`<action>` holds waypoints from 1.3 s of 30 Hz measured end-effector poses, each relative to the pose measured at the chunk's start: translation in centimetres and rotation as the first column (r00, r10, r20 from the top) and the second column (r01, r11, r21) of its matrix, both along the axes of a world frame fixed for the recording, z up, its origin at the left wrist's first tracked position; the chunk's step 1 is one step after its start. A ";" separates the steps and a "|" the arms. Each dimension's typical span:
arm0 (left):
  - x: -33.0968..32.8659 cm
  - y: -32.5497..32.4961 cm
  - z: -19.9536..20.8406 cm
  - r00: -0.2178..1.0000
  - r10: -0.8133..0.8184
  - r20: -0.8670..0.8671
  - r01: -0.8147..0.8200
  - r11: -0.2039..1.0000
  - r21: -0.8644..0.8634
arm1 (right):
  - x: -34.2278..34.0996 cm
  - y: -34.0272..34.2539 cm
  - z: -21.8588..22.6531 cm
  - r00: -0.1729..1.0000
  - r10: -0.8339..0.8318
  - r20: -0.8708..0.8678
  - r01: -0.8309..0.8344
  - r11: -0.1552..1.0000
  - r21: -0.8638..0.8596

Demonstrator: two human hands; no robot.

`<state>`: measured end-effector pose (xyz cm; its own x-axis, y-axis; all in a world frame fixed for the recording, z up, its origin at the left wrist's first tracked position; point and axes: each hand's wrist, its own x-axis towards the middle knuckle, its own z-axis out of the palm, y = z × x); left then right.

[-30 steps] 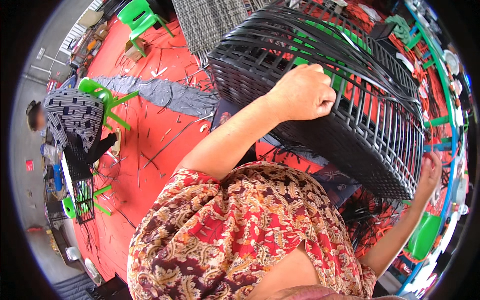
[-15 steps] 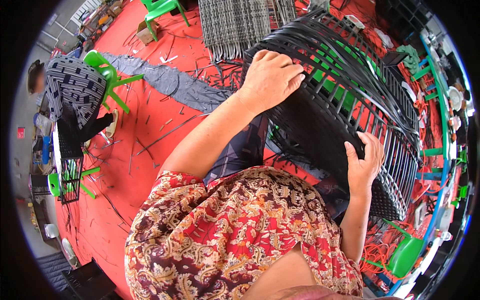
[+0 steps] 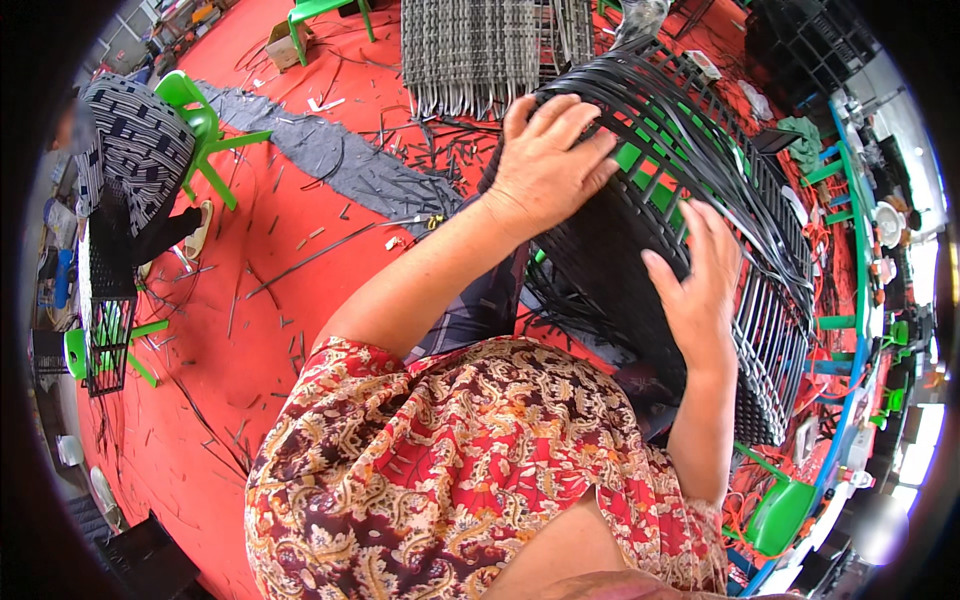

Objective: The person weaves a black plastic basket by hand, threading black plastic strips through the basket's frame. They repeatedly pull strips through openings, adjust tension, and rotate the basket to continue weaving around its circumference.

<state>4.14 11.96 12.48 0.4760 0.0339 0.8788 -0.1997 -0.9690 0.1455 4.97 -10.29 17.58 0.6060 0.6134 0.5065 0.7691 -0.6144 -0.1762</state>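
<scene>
Across my lap leans a large black woven frame (image 3: 610, 270), its near side densely woven and its top made of spaced bars. Long loose black strips (image 3: 710, 150) drape over the bars. At the frame's upper left edge, my left hand (image 3: 550, 165) rests with fingers apart and slightly bent; no held strip shows. My right hand (image 3: 700, 290) is over the near woven side, close to the bars, its thumb and fingers spread and nothing visible in it. Whether the right fingertips touch the bars, I cannot tell.
Grey woven panel (image 3: 465, 55) lies beyond the frame on the red floor (image 3: 330, 260), among scattered strip offcuts. A grey cloth (image 3: 340, 150) stretches to its left. Another person (image 3: 140, 150) sits at far left by a green chair (image 3: 200, 125). A second green chair (image 3: 780, 515) stands lower right.
My left fingers have lifted and spread from a closed grip on the edge. My right hand has moved left and up off the lower bars, fingers spread. The view has shifted slightly.
</scene>
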 end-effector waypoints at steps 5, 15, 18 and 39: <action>0.3 1.6 -0.4 0.987 -0.116 -0.110 0.119 0.993 0.019 | 1.7 4.1 -3.0 0.996 -0.069 0.048 0.072 0.996 -0.058; -3.5 0.1 -1.0 0.992 -0.095 -0.077 0.095 0.995 -0.008 | -0.7 1.9 -2.8 0.998 0.056 -0.007 -0.056 0.997 0.050; -3.3 0.0 -0.6 0.991 -0.093 -0.092 0.090 0.995 -0.033 | 1.1 2.1 0.1 0.992 0.118 0.051 -0.123 0.984 0.127; -1.6 4.1 3.2 0.968 -0.249 -0.020 0.244 0.958 -0.152 | 4.4 10.1 2.4 0.981 0.189 0.050 -0.181 0.973 -0.145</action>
